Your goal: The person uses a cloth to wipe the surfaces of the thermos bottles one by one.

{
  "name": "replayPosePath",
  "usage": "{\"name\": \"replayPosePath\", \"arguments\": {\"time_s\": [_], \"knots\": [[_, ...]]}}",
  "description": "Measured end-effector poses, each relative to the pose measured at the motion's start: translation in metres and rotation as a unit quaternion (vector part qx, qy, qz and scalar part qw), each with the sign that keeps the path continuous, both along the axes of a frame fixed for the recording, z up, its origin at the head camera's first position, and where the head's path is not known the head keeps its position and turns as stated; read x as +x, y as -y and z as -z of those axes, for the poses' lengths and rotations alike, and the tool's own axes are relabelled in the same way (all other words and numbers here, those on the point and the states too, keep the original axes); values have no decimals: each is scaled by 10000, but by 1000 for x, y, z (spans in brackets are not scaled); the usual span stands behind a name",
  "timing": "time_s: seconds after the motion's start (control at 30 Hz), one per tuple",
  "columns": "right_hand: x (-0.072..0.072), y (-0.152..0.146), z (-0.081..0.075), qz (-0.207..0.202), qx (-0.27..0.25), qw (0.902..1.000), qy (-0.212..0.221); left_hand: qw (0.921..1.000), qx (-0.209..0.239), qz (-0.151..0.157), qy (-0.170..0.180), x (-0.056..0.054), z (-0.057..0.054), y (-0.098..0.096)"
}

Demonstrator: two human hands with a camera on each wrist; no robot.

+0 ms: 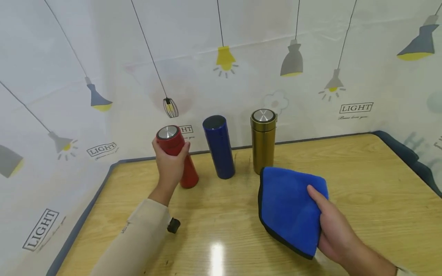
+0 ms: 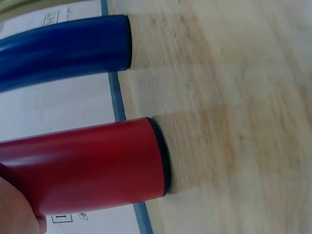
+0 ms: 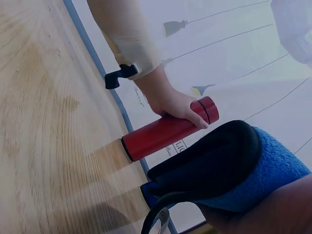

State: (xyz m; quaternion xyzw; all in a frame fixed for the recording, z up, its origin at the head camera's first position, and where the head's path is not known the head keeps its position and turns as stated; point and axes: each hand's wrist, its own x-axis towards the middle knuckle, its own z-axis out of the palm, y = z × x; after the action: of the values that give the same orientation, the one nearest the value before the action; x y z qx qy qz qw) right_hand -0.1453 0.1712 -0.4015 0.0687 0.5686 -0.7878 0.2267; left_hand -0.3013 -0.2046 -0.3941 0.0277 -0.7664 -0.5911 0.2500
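My left hand [image 1: 170,165] grips a red thermos flask [image 1: 189,172] near its top, thumb and fingers wrapped round the body below the silver-topped lid. In the left wrist view the red flask's dark base sits right at the wooden tabletop. My right hand [image 1: 336,226] holds a folded blue cloth [image 1: 290,207] with black edging, the thumb lying on top of it. A blue flask [image 1: 220,153] without a lid stands just right of the red one. Behind the cloth's upper corner is a gold flask [image 1: 263,149] with a silver-topped lid.
The wooden table [image 1: 214,214] has a grey-blue border along its back and left sides. A wall covering [image 1: 193,23] printed with hanging lamps rises right behind the flasks. A small black piece [image 1: 173,225] sticks out at the left cuff.
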Motion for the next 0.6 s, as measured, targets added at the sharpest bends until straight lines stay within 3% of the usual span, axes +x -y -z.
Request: {"name": "replayPosePath", "arguments": {"time_s": [0.13,0.33,0.47,0.6], "knots": [[3,2,-2,-27,57,10000,-37,9998,175,3,-70,-5,4,5],[5,3,0,-46,-7,9994,-345,10000,8,64,76,-8,3,7],[6,3,0,-98,-102,9989,-455,9993,-151,156,294,-5,0,9],[7,5,0,-124,-251,9977,-615,9987,-194,308,360,5,-1,12]]}}
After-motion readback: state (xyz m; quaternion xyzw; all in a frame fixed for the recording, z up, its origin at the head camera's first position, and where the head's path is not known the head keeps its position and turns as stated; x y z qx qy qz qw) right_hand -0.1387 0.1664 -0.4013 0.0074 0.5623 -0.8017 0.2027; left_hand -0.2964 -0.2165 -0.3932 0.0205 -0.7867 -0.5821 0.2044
